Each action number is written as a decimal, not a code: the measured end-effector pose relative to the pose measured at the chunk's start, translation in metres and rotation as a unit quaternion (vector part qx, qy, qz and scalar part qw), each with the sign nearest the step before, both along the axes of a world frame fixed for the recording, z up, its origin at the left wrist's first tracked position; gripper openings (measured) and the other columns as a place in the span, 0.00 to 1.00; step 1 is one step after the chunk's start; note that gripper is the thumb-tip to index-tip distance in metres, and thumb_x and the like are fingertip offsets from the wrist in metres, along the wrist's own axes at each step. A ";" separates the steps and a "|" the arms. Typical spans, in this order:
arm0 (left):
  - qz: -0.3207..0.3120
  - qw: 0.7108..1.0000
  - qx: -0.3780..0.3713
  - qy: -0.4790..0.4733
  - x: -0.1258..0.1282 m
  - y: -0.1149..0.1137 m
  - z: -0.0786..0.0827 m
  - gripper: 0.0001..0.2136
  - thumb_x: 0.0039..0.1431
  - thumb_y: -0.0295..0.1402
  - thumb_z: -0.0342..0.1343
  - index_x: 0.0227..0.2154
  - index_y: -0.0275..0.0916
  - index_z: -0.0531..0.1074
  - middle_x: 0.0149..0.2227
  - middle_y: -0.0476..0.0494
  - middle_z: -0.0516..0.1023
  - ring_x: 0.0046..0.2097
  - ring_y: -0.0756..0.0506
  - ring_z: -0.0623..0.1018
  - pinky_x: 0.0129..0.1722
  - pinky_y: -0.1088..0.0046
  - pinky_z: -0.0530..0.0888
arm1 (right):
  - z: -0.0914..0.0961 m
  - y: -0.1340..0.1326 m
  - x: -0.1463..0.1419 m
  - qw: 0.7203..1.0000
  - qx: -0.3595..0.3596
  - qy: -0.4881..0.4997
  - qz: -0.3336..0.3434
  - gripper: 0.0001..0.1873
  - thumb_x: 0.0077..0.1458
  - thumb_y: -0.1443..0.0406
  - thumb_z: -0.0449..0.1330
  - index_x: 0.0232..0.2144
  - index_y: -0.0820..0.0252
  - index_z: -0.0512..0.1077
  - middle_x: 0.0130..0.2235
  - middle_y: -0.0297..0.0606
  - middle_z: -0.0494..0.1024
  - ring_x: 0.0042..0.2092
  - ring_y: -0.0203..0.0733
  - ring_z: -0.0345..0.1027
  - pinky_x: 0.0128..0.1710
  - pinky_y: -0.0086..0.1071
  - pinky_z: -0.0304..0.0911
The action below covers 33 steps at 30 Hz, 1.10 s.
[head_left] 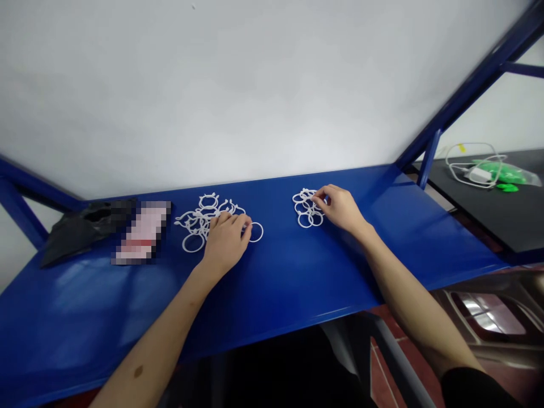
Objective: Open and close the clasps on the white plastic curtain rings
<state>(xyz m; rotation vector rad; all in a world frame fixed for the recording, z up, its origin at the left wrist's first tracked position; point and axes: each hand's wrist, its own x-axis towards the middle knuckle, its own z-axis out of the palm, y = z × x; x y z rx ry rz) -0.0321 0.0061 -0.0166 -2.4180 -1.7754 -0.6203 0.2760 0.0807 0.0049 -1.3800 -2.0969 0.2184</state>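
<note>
White rings [198, 215] lie beneath both curled hands [227, 239] [340, 207].

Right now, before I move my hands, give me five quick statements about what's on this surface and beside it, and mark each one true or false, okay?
1. The left hand is at the larger pile of white rings. True.
2. Both hands are at the same pile. False: the right hand is at the smaller pile of white rings.
3. The tabletop under the rings is red. False: the tabletop is blue.
4. A green item lies on the black surface at the right. True.
5. The black bag lies right of both piles. False: the black bag lies left of them.
</note>
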 end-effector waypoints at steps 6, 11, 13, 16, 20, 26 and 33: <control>-0.053 0.996 0.041 -0.062 0.007 -0.003 0.003 0.04 0.66 0.32 0.53 0.37 0.41 0.72 0.38 0.46 0.81 0.44 0.40 0.74 0.48 0.58 0.68 | 0.007 -0.012 -0.014 0.999 0.009 0.008 0.034 0.08 0.64 0.64 0.58 0.32 0.59 0.74 0.34 0.37 0.77 0.31 0.37 0.67 0.34 0.33 0.61; -0.105 0.983 0.044 -0.144 0.014 -0.008 0.004 0.04 0.67 0.32 0.53 0.38 0.42 0.73 0.37 0.48 0.80 0.41 0.44 0.75 0.48 0.63 0.71 | 0.001 -0.030 -0.038 0.988 -0.035 0.024 0.149 0.09 0.66 0.60 0.58 0.38 0.58 0.75 0.37 0.38 0.80 0.36 0.38 0.72 0.37 0.33 0.65; -0.115 0.979 0.039 -0.165 0.016 -0.010 0.005 0.05 0.67 0.33 0.54 0.38 0.42 0.74 0.35 0.49 0.80 0.38 0.46 0.75 0.46 0.65 0.72 | -0.003 -0.041 -0.052 0.975 -0.058 0.042 0.212 0.12 0.65 0.57 0.60 0.44 0.58 0.74 0.38 0.38 0.80 0.38 0.39 0.73 0.39 0.33 0.66; -0.106 0.973 0.011 -0.204 0.021 -0.013 0.007 0.05 0.67 0.34 0.54 0.37 0.43 0.75 0.35 0.50 0.80 0.36 0.48 0.76 0.44 0.67 0.73 | -0.009 -0.056 -0.070 0.953 -0.119 0.100 0.262 0.13 0.63 0.57 0.62 0.46 0.58 0.72 0.36 0.35 0.79 0.33 0.36 0.73 0.34 0.31 0.67; -0.044 0.951 -0.056 -0.302 0.024 -0.015 0.008 0.09 0.63 0.38 0.58 0.44 0.43 0.74 0.36 0.49 0.81 0.33 0.48 0.77 0.38 0.69 0.74 | -0.016 -0.062 -0.080 0.940 -0.146 0.198 0.235 0.12 0.66 0.61 0.58 0.50 0.57 0.68 0.32 0.32 0.76 0.30 0.34 0.72 0.32 0.30 0.68; -0.031 0.904 -0.183 -0.386 0.020 -0.012 0.006 0.13 0.65 0.45 0.55 0.39 0.42 0.77 0.34 0.48 0.82 0.32 0.48 0.78 0.32 0.72 0.72 | -0.020 -0.059 -0.077 0.941 -0.110 0.250 0.199 0.13 0.67 0.61 0.56 0.52 0.55 0.70 0.32 0.31 0.77 0.30 0.34 0.74 0.33 0.30 0.70; -0.024 0.939 -0.115 -0.324 0.026 -0.019 0.010 0.11 0.65 0.36 0.54 0.31 0.44 0.80 0.34 0.50 0.82 0.35 0.47 0.79 0.38 0.71 0.72 | -0.019 -0.064 -0.077 0.941 -0.061 0.220 0.249 0.06 0.67 0.63 0.57 0.39 0.57 0.74 0.43 0.39 0.82 0.40 0.38 0.78 0.39 0.32 0.72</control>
